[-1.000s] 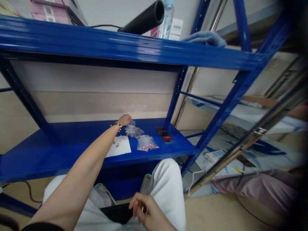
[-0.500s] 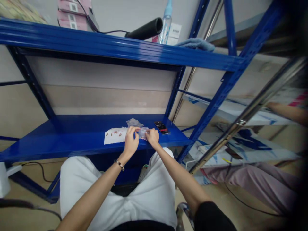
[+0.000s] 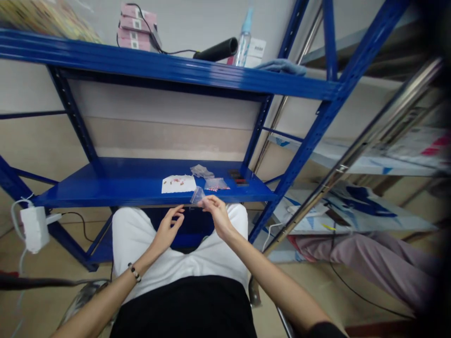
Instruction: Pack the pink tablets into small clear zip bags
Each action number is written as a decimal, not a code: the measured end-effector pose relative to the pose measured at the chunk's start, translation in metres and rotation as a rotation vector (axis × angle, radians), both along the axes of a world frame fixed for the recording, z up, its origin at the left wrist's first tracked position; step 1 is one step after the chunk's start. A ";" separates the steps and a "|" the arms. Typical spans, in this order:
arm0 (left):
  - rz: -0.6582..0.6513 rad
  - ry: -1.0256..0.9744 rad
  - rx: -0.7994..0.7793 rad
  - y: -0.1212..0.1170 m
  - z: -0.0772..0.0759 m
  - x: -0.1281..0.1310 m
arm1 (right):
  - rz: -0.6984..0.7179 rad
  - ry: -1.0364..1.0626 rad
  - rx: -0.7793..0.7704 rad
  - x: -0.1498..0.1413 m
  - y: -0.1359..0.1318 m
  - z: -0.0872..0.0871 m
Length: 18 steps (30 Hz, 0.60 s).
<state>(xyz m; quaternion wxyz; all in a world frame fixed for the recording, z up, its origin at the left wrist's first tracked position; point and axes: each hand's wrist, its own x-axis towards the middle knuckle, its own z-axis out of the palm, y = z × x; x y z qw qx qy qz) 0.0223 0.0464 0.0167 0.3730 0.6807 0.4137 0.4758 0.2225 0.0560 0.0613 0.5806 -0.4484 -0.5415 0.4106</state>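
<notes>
Pinched in my right hand (image 3: 215,212) is a small clear plastic bag (image 3: 197,195), held up at the front edge of the blue shelf (image 3: 123,188). My left hand (image 3: 169,227) hovers over my lap, holding nothing, its fingers apart and curved. On the shelf beyond lies a clear bag with small pink pieces (image 3: 216,184). Left of it, a white paper sheet (image 3: 178,184) carries several small reddish-brown and pink bits. Behind these sits a crumpled pile of clear bags (image 3: 200,171).
A dark phone (image 3: 238,177) lies at the shelf's right. The upper shelf (image 3: 176,68) bears pink boxes (image 3: 136,29), a black tube (image 3: 216,49), a spray bottle (image 3: 244,42) and a blue cloth (image 3: 282,66). A metal pole (image 3: 341,166) stands at right, near another person's leg (image 3: 366,263).
The bag with pink pieces has left my hands and lies on the shelf. My right hand now holds another small bag. My left hand has drawn back toward my lap. The view has shifted.
</notes>
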 end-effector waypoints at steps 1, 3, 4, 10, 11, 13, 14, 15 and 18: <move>-0.022 -0.031 -0.059 0.005 0.003 -0.004 | 0.107 0.121 -0.081 -0.008 -0.012 -0.007; -0.108 -0.093 -0.184 0.010 0.007 -0.009 | 0.280 0.275 -0.231 -0.020 -0.030 -0.019; -0.150 -0.126 -0.236 0.009 0.008 -0.011 | 0.331 0.310 -0.287 -0.023 -0.037 -0.023; -0.290 -0.164 -0.307 -0.007 -0.009 -0.020 | 0.371 0.152 -0.443 -0.025 -0.043 -0.052; -0.276 -0.167 -0.321 -0.006 -0.012 -0.020 | 0.335 0.103 -0.439 -0.024 -0.040 -0.056; -0.245 -0.171 -0.355 0.001 -0.018 -0.020 | 0.149 0.013 -0.339 -0.022 -0.033 -0.062; -0.229 -0.168 -0.368 0.005 -0.020 -0.019 | 0.022 -0.034 -0.242 -0.020 -0.030 -0.063; -0.213 -0.162 -0.377 0.009 -0.021 -0.019 | -0.092 -0.085 -0.132 -0.020 -0.026 -0.063; -0.181 -0.138 -0.384 0.016 -0.023 -0.017 | -0.218 -0.244 0.124 -0.019 -0.021 -0.058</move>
